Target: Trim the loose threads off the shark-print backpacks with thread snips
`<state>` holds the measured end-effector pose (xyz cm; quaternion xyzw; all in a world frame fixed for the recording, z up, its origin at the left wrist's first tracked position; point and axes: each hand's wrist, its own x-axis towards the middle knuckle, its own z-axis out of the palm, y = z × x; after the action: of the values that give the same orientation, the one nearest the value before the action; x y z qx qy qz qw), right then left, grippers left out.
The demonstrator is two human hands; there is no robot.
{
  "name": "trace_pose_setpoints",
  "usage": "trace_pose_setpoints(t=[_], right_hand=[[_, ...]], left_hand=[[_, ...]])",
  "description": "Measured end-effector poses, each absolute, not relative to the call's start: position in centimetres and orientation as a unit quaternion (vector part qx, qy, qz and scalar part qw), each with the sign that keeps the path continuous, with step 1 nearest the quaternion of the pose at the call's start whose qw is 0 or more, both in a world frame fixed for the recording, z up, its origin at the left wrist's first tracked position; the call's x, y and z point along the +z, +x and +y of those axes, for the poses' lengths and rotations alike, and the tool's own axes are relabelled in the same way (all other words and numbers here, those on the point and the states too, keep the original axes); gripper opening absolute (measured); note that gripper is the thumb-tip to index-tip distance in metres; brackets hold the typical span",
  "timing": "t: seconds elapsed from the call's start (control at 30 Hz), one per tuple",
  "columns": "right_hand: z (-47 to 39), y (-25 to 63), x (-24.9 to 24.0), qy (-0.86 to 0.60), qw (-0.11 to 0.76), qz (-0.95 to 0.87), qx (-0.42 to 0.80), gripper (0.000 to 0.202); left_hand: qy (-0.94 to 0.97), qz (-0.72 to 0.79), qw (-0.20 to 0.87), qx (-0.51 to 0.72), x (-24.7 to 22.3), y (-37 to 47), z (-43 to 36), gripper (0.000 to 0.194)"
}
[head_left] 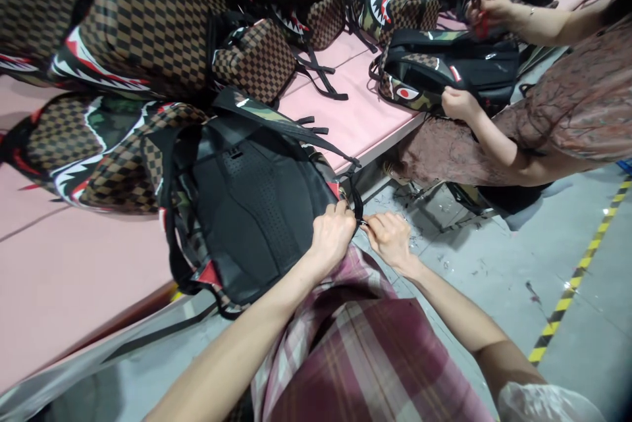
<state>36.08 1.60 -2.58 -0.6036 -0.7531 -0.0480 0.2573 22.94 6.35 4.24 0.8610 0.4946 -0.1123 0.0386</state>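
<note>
A backpack (247, 191) lies at the table's edge with its black padded back panel facing up, its lower end over my lap. My left hand (334, 232) is closed at the backpack's right corner, around the black strap there. Beside it my right hand (388, 237) is pinched on a small dark piece at the strap, possibly a scissor or tool tip; I cannot make out its kind. A loose black shoulder strap (172, 231) runs along the backpack's left side. Near the corner shows a red tab (334, 189).
Checkered backpacks with shark-mouth prints (153, 20) are piled along the back of the pink table (64, 277). At right, a co-worker's hand (461, 104) rests by another backpack (419, 73); the other hand holds something red. Yellow-black tape (567, 290) marks the floor.
</note>
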Motion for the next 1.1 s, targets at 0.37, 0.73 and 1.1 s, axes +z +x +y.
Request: trace_pose_setpoints(t=[0.37, 0.73, 1.1], right_hand=[[2.1, 36.5, -3.8, -0.626, 0.314, -0.710, 0.068, 0.018], [1.9, 37.2, -3.7, -0.627, 0.344, -0.695, 0.083, 0.021], [1.7, 37.8, -4.4, -0.652, 0.318, -0.684, 0.073, 0.021]], left_hand=[[0.877, 0.469, 0.032, -0.099, 3.1, 22.5, 6.3, 0.025], [0.848, 0.509, 0.147, 0.023, 3.3, 18.9, 5.5, 0.028], [0.861, 0.491, -0.020, -0.131, 3.3, 23.9, 5.9, 0.030]])
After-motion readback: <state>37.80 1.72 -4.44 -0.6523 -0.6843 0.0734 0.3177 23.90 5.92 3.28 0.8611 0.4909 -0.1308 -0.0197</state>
